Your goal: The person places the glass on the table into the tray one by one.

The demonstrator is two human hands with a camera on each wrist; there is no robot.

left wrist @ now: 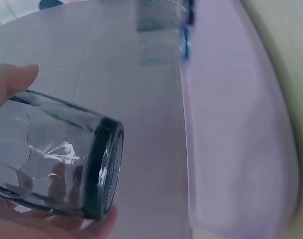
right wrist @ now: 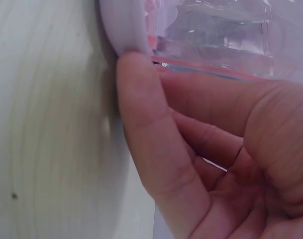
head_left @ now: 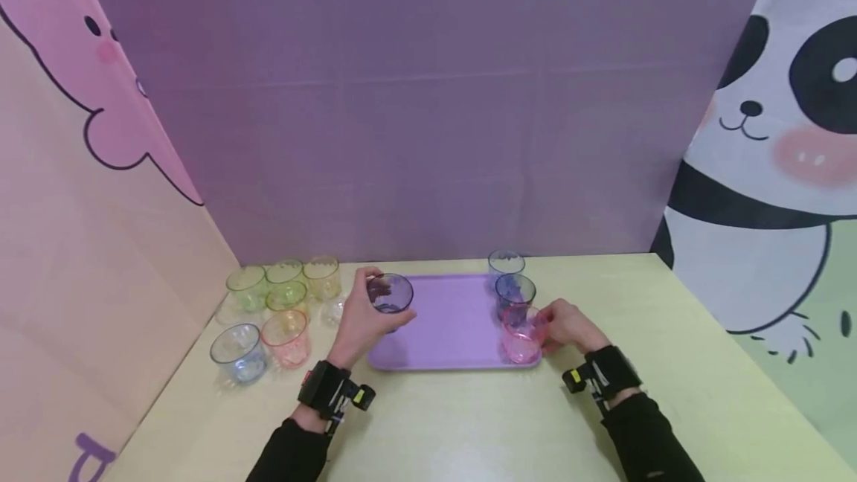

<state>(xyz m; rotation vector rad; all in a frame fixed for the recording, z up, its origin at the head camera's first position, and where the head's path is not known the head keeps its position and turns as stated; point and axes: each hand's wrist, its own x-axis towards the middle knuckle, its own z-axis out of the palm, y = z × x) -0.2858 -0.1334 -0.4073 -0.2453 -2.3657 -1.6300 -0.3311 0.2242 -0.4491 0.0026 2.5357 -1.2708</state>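
Observation:
A dark smoky-blue drinking glass (head_left: 391, 297) stays upright over the left end of the lilac tray (head_left: 442, 329), gripped by my left hand (head_left: 361, 322). In the left wrist view its thick base (left wrist: 104, 169) faces the tray, with thumb and fingers on opposite sides. At the tray's front right corner, my right hand (head_left: 569, 327) reaches a pink glass (head_left: 521, 346). One fingertip (right wrist: 136, 67) touches the tray rim in the right wrist view, close by the pink glass's base; I cannot tell whether the hand grips the glass. Behind it stands a dark blue glass (head_left: 514, 290).
A pale blue glass (head_left: 505, 266) stands at the tray's back right. On the table's left are green glasses (head_left: 248, 292), a yellow glass (head_left: 323, 281), a coral glass (head_left: 288, 341), a blue glass (head_left: 239, 355) and a clear one (head_left: 332, 312). A purple backdrop (head_left: 428, 132) rises behind the table.

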